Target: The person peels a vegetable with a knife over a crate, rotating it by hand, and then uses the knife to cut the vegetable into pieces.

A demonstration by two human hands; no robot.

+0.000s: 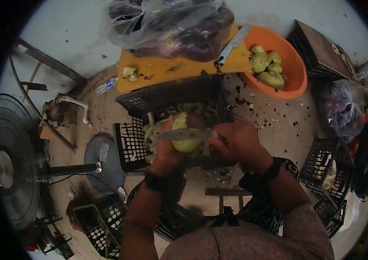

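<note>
My left hand (166,147) is closed around a large yellow-green vegetable (186,145), partly peeled, with brownish-purple skin left on its upper right side. In my right hand (242,141) is a knife (177,134) gripped by its handle. Its broad blade lies across the front of the vegetable and points toward my left hand. Both hands are over a black plastic crate (128,149) that contains pale peelings. The vegetable's exact kind does not show.
Beyond the crate, a yellow board (184,68) bears a plastic bag of purple produce (192,39), a second knife (235,43) and cut pieces (130,73). An orange basin (296,65) holds several peeled vegetables (264,65). A fan (17,160) stands left; scraps litter the floor (275,130).
</note>
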